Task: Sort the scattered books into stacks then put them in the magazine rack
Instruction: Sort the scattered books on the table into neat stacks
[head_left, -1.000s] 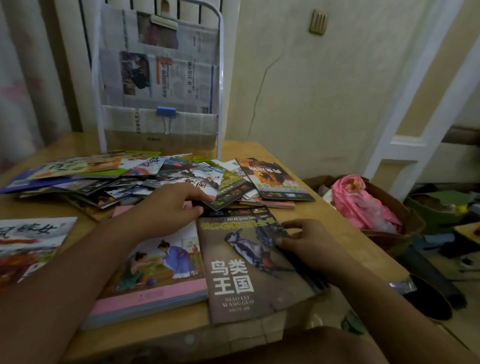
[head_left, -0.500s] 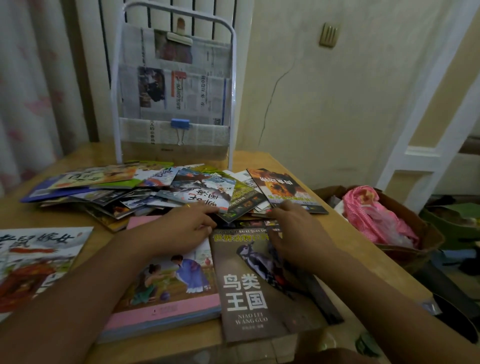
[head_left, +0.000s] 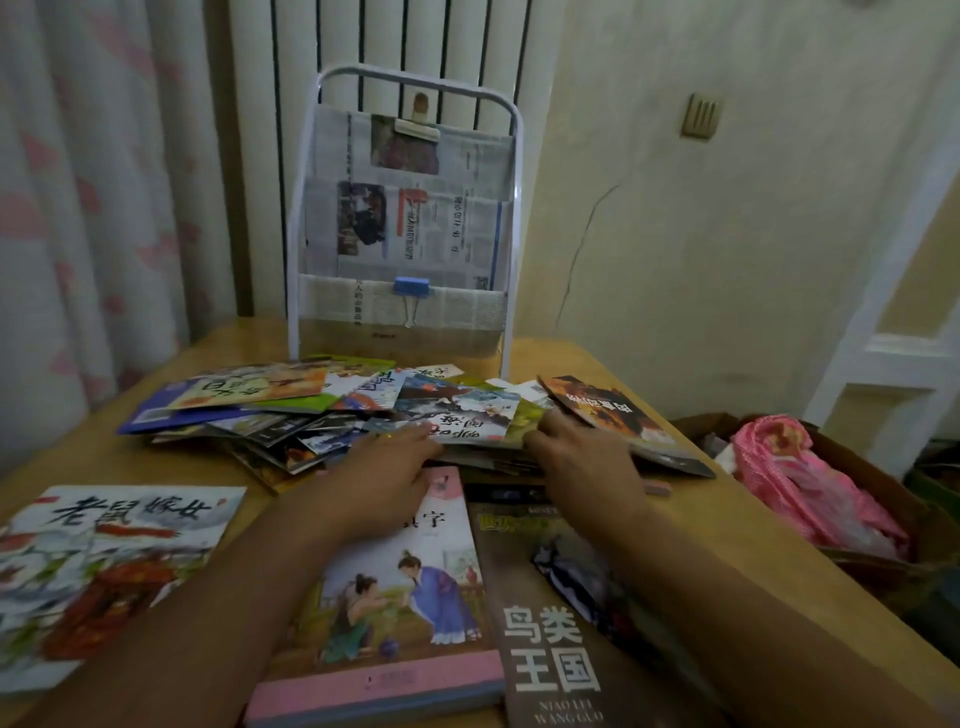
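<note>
Left hand (head_left: 382, 470) lies flat, fingers loosely extended and gripping nothing, fingertips touching the near edge of the scattered books (head_left: 322, 410), which fan out ahead of it and off to its left. Right hand (head_left: 582, 457), likewise flat and holding nothing, has its fingertips at the pile's right end just beside the dark-cover book (head_left: 618, 421), so that book looks like the right hand's pick. Magazine rack (head_left: 405, 218) stands upright straight beyond both hands, past the pile.
</note>
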